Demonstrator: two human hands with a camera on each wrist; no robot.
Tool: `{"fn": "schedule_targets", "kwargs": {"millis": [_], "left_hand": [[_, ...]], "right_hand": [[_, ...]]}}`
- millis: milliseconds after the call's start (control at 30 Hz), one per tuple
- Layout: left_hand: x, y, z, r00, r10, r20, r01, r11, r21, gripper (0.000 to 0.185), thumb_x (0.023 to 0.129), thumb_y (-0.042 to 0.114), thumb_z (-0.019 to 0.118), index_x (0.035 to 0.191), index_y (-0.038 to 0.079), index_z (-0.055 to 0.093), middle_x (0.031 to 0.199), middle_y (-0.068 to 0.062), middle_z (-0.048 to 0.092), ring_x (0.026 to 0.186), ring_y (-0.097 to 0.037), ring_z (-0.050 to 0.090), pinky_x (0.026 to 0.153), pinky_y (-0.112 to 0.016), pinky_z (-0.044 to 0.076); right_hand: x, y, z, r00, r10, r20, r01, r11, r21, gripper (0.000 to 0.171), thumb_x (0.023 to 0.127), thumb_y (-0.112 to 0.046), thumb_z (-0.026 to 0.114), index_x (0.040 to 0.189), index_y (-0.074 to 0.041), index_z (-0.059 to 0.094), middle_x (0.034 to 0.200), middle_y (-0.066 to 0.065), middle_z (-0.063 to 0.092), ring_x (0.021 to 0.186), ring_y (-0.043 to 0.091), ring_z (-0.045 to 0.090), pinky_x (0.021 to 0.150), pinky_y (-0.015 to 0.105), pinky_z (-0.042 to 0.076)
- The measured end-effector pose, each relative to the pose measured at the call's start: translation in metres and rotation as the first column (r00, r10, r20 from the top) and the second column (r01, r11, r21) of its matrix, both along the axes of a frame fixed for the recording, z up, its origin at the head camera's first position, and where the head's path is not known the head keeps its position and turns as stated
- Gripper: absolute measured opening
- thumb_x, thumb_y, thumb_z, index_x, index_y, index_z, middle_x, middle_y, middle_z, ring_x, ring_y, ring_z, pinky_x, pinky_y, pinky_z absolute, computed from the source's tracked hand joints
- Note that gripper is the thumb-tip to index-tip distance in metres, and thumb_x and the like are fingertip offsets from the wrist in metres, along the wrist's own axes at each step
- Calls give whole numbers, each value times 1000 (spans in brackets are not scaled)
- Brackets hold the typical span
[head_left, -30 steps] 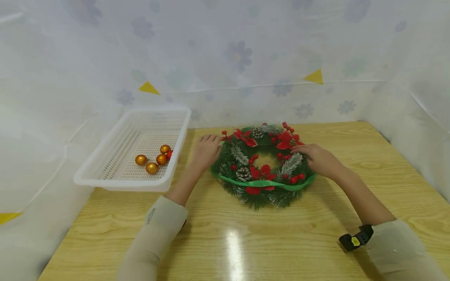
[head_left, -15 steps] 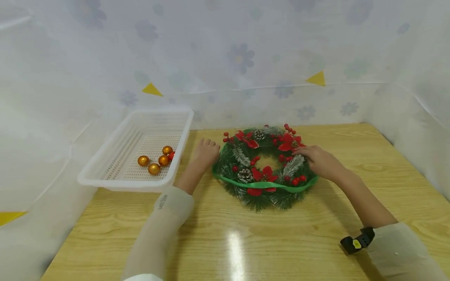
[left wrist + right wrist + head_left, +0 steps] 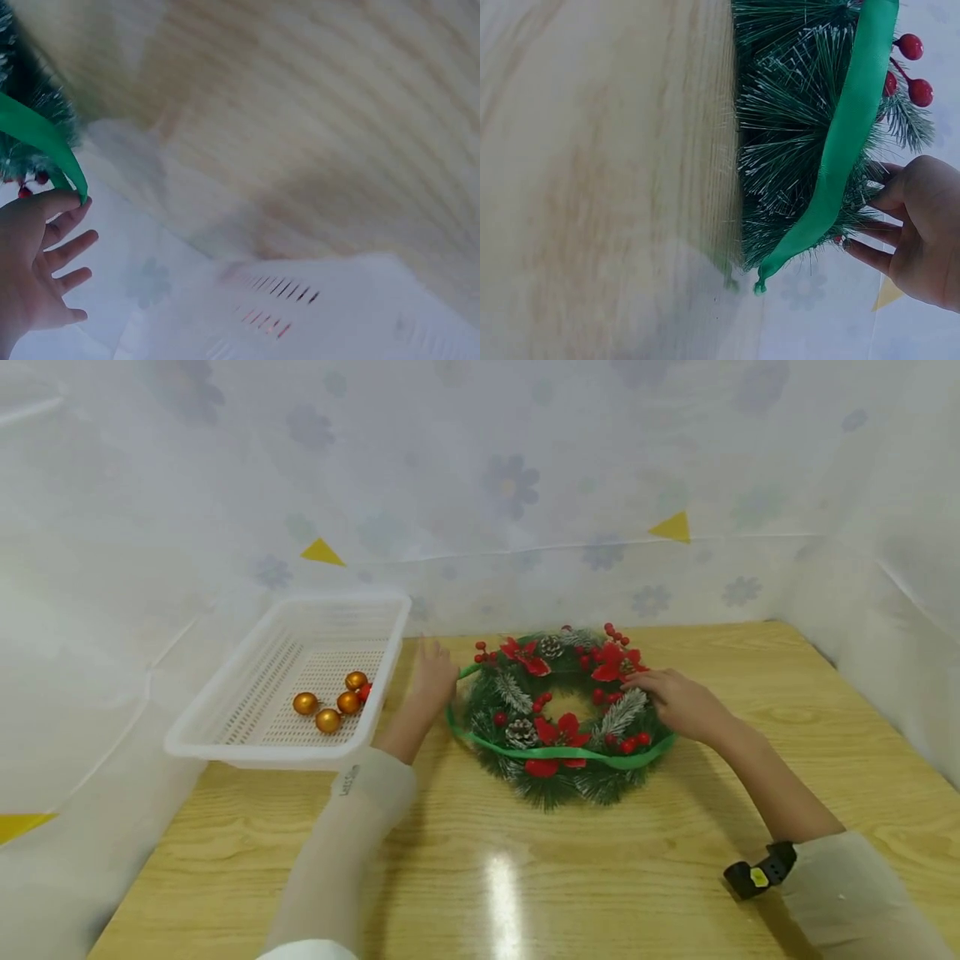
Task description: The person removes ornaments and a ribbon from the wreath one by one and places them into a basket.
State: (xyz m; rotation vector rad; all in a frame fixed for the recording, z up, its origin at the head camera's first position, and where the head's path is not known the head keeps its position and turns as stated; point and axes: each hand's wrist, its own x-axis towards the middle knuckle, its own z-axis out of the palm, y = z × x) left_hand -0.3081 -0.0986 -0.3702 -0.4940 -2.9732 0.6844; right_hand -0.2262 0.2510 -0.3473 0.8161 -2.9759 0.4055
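Observation:
A Christmas wreath point(image 3: 512, 691) lies on the table, green with red poinsettias, red berries, pine cones and frosted sprigs. A green ribbon point(image 3: 558, 752) runs across its front and round its sides. My left hand point(image 3: 435, 675) is just off the wreath's left side; in the left wrist view its thumb and index finger pinch a loop of the ribbon point(image 3: 45, 139), other fingers spread. My right hand point(image 3: 686, 703) holds the wreath's right side by a poinsettia. In the right wrist view its fingertips sink into the greenery, and a small knot point(image 3: 760, 286) shows at the ribbon's bend.
To the left stands a white perforated plastic basket point(image 3: 258, 750) with several gold balls point(image 3: 327, 721) and a red one point(image 3: 365, 692) inside. A wood-grain table point(image 3: 450, 868) lies under everything. White flowered sheeting point(image 3: 510, 568) closes off the back and sides.
My left hand has moved slightly left, away from the wreath, drawing a loop of green ribbon out from its left side. My right hand stays on the wreath.

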Motion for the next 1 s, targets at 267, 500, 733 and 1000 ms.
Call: {"fn": "schedule_targets", "kwargs": {"millis": [267,500,733,1000], "left_hand": [[4,-5,37,998,54,-7,-55,998,-26,13,90,23,59,83,15,67,120,-11,56,128,-35,29,105,-59,2],[11,-16,65,994,107,31,-108,994,21,18,89,17,59,104,11,66,128,-16,49,129,-36,26,102,-59,-8],[31,-31,85,992,129,13,-129,990,56,6,87,12,61,90,11,66,112,-14,56,124,-37,31,102,-60,-9],[56,-41,105,991,134,-27,-132,989,69,8,87,10,58,88,9,66,109,-15,57,121,-37,34,102,-60,-8]], "right_hand": [[2,-1,3,1000,-2,13,2,1000,-5,40,88,12,34,122,5,54,124,28,49,113,48,40,94,59,31],[1,-1,3,999,-6,32,7,1000,-10,41,88,11,34,123,5,54,125,28,48,114,48,39,96,60,29],[-1,1,4,999,23,25,-23,1000,4,39,89,10,35,124,5,53,124,30,48,113,49,39,94,59,31],[3,-1,5,1000,15,19,-16,999,31,38,90,9,36,125,8,50,124,31,47,112,49,40,94,59,32]]}}
